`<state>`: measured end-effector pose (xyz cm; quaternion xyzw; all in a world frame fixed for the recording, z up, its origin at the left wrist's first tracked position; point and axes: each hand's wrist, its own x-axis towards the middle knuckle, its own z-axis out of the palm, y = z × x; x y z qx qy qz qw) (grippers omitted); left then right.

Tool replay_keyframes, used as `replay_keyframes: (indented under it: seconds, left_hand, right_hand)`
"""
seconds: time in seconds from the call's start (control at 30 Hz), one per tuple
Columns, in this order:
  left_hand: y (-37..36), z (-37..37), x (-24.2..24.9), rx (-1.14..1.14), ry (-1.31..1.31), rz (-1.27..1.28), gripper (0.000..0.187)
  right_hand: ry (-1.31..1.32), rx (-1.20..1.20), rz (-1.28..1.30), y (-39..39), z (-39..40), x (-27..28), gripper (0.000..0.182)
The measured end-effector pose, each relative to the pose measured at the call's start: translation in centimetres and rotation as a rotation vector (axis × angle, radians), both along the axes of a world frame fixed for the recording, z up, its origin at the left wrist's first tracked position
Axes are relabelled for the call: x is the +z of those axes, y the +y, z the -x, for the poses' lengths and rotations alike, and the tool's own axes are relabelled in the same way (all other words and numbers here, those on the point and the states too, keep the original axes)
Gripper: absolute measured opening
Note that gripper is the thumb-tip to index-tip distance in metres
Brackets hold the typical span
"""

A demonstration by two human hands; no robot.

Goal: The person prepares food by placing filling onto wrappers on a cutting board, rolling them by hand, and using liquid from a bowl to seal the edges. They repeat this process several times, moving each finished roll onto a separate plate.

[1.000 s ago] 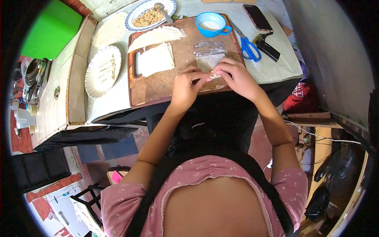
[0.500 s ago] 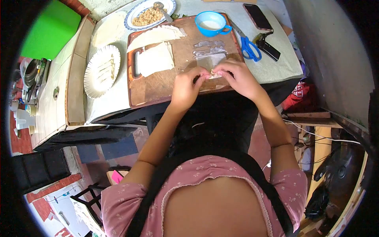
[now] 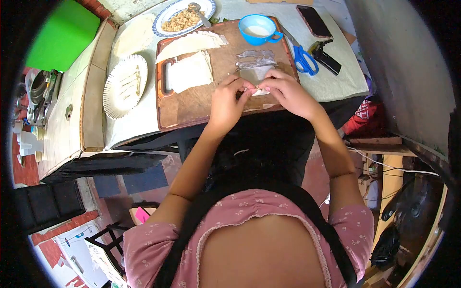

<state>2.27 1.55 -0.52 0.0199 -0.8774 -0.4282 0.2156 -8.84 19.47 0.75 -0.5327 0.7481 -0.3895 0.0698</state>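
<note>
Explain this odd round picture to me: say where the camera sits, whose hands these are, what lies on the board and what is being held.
The camera is worn on a person's head and looks down, so the lens bends the edges. The left hand and right hand belong to that person. Together they pinch a small pale wrapper over a wooden board. On the board lie more wrapper sheets and a blue cup. Beside it are blue scissors, a phone, a paper plate and a plate of filling.

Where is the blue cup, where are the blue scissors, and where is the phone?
blue cup [image 3: 257, 30]: head view, on the milky liquid inside the bowl.
blue scissors [image 3: 303, 60]: head view, on the blue handle loops.
phone [image 3: 313, 20]: head view, middle of the dark screen.
</note>
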Motion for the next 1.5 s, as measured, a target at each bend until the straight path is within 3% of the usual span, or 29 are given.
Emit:
replay_keyframes:
  seconds: [0.13,0.23,0.43,0.73,0.9,1.2,1.3,1.5]
  left_hand:
    - [0.4,0.1,0.0,-0.001,0.015,-0.101,0.014]
    - [-0.1,-0.1,0.3,-0.074,0.136,0.196,0.019]
    - [-0.5,-0.5,-0.7,-0.132,0.136,0.353,0.032]
    - [0.4,-0.3,-2.1,-0.053,0.260,0.306,0.019]
    - [0.6,-0.3,-1.3,-0.040,0.124,0.203,0.014]
    - [0.5,0.8,-0.2,-0.005,0.001,-0.016,0.016]
    - [0.1,1.5,-0.6,-0.002,0.022,0.035,0.017]
    - [-0.7,2.1,-0.1,-0.014,-0.117,0.144,0.024]
  right_hand:
    - [0.046,0.010,0.010,0.1,0.2,-0.6,0.014]
    - [0.056,-0.002,0.020,0.1,0.2,-0.7,0.014]
    - [0.024,-0.009,0.014,0.0,0.5,-0.7,0.014]
    - [0.008,-0.032,0.016,0.1,0.6,-0.3,0.015]
    - [-0.191,-0.135,0.076,0.7,0.2,-0.6,0.015]
    - [-0.064,-0.149,0.057,1.8,0.2,-0.1,0.016]
    - [-0.224,-0.266,0.129,0.9,-0.9,0.3,0.010]
    - [0.073,-0.214,0.122,0.7,-0.5,0.0,0.011]
